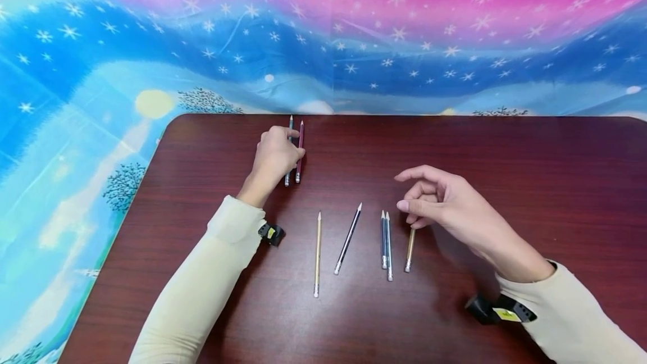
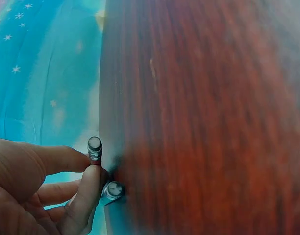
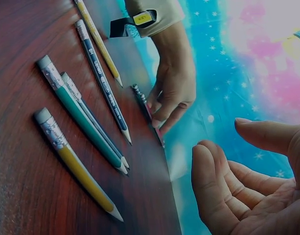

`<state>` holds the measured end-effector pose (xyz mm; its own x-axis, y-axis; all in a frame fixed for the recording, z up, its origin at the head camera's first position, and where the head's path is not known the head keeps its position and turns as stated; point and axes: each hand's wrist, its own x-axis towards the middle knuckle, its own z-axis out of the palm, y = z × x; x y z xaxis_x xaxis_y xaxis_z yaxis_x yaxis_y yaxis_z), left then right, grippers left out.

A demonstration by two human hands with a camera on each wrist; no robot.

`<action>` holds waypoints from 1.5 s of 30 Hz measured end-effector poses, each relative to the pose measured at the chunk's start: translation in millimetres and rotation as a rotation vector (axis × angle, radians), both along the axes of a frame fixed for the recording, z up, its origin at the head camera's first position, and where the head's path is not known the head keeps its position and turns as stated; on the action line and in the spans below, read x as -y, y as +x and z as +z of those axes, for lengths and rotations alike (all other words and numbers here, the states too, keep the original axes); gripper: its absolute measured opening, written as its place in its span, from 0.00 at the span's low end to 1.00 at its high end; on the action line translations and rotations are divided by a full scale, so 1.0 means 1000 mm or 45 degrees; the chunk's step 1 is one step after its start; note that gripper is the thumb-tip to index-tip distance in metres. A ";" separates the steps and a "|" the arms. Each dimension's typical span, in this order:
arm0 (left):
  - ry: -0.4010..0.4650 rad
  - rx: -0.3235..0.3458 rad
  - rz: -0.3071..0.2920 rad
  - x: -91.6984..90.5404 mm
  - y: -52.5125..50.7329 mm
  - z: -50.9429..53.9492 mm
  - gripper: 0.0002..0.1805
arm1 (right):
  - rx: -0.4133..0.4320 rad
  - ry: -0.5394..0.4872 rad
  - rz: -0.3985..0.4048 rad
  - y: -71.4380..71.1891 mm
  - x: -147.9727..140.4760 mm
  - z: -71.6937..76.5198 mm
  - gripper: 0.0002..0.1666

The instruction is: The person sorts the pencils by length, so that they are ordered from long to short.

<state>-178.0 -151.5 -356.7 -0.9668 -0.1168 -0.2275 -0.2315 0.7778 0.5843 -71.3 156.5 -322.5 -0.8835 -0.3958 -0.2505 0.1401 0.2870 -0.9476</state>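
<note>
At the table's far left, my left hand pinches a dark red pencil between thumb and fingers. A teal pencil lies just left of it, partly hidden by the hand. In the left wrist view the thumb and a fingertip hold the red pencil near its metal end, with the other pencil's end beside it. My right hand hovers with relaxed, bent fingers and nothing between them, over the tip of a yellow pencil; the right wrist view shows its fingers apart from that pencil.
Mid-table lie another yellow pencil, a slanted dark pencil, and a dark blue pencil beside a green one. A snowflake-patterned cloth stands behind the brown table.
</note>
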 end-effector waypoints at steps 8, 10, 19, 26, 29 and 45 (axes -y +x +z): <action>-0.112 -0.060 -0.050 -0.004 0.000 0.000 0.24 | -0.010 -0.013 -0.001 0.000 -0.001 0.001 0.30; -0.126 -0.073 -0.054 -0.004 0.001 0.000 0.23 | -0.015 -0.016 -0.001 0.000 -0.001 0.001 0.30; -0.159 -0.082 -0.086 -0.004 0.002 0.000 0.23 | -0.013 -0.004 -0.010 0.001 -0.005 -0.001 0.29; -0.155 -0.064 -0.084 -0.004 0.003 0.000 0.21 | -0.011 0.026 -0.015 0.003 -0.008 -0.003 0.29; -0.149 -0.051 -0.086 -0.004 0.004 0.001 0.20 | -0.016 0.031 -0.021 0.003 -0.010 -0.003 0.29; -0.083 0.003 -0.083 -0.003 0.007 0.005 0.21 | -0.021 0.023 -0.028 0.004 -0.016 -0.006 0.29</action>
